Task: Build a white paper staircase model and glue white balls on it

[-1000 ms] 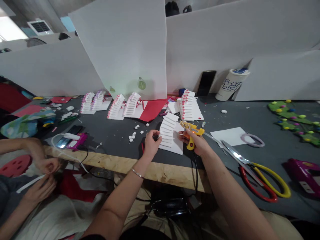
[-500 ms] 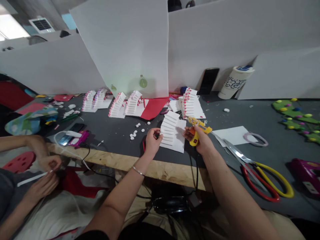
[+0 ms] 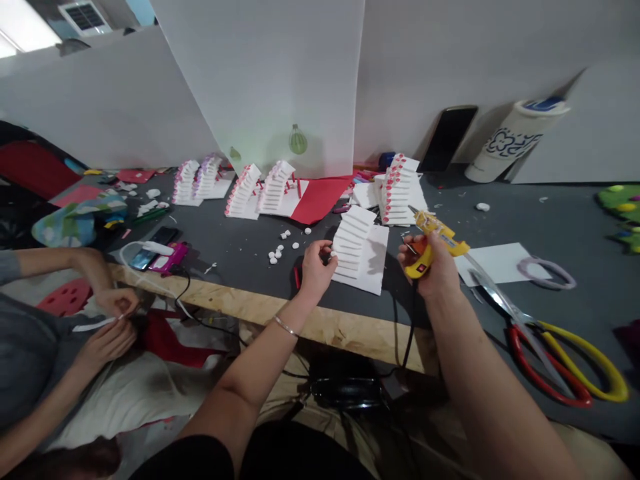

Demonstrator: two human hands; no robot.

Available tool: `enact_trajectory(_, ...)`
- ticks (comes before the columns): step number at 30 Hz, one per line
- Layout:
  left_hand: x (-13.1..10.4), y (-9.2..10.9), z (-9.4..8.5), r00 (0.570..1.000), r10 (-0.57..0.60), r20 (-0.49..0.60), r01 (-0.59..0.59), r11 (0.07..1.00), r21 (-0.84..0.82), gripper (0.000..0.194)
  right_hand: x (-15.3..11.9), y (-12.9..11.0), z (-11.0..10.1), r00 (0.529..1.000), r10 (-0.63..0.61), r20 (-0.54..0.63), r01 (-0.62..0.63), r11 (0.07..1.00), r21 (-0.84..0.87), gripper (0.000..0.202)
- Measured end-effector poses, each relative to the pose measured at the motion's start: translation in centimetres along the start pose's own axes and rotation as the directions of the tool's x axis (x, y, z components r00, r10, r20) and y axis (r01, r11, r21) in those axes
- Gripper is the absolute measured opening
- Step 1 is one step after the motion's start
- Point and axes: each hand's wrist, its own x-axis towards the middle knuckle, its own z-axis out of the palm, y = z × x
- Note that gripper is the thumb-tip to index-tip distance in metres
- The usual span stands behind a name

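My right hand (image 3: 434,263) grips a yellow hot glue gun (image 3: 423,259), its nozzle pointing up and to the left, right of a white stepped paper model (image 3: 354,241). That model stands on a white card base (image 3: 376,263) near the table's front edge. At its left edge, the thumb and fingers of my left hand (image 3: 319,270) pinch a small white ball (image 3: 333,254). Several loose white balls (image 3: 273,257) lie left of this hand. Similar stepped models with red or purple dots (image 3: 399,190) stand farther back.
Large scissors (image 3: 520,317) with red and yellow handles lie at right beside white paper (image 3: 493,263) and a pale ring (image 3: 546,273). A cup (image 3: 515,143) and phone (image 3: 449,139) lean at the back. Left, a co-worker's hands (image 3: 113,327) hold a white strip.
My right hand has drawn the glue gun to the right, away from the stepped model. The left hand stays at the model's left edge. The camera view has shifted.
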Motion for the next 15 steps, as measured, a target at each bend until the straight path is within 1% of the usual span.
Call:
enact_trajectory(3,0.1,0.6,-0.4,0.998,-0.008,-0.066,0.004,0.998,-0.057,0.028,-0.3,0.0,0.4,0.999,0.028,-0.021,-0.028,1.000,0.005,0.034)
enact_trajectory(5,0.2,1.3,-1.3,0.990,-0.025,-0.141,0.005,0.991,-0.137,0.019,-0.6,-0.1,0.7,1.000,0.024,-0.017,-0.024,1.000,-0.012,0.035)
enact_trajectory(6,0.3,1.8,-2.0,0.983,-0.031,-0.180,-0.001,0.985,-0.173,0.013,-0.7,-0.1,0.8,1.000,0.007,-0.016,-0.008,0.999,-0.031,0.036)
enact_trajectory(7,0.4,2.2,-3.0,0.976,-0.031,-0.216,-0.013,0.980,-0.198,0.009,-0.9,-0.1,0.9,1.000,-0.016,-0.017,0.015,0.998,-0.054,0.036)
enact_trajectory(8,0.5,2.5,-4.1,0.969,-0.021,-0.246,-0.029,0.980,-0.199,0.009,-1.1,-0.2,1.0,0.999,-0.043,-0.017,0.042,0.996,-0.081,0.035)
enact_trajectory(11,0.8,2.7,-8.1,0.950,0.033,-0.311,-0.063,0.994,-0.089,0.022,-1.6,-0.1,1.1,0.996,-0.088,0.020,0.090,0.981,-0.169,0.031)
enact_trajectory(13,1.0,2.0,-10.6,0.951,0.054,-0.304,-0.061,0.998,-0.014,0.023,-1.9,0.0,1.2,0.996,-0.073,0.056,0.083,0.976,-0.203,0.027)
enact_trajectory(15,1.1,1.2,-12.0,0.962,0.069,-0.263,-0.060,0.997,0.046,0.017,-2.2,0.1,1.3,0.995,-0.045,0.090,0.064,0.971,-0.229,0.026)
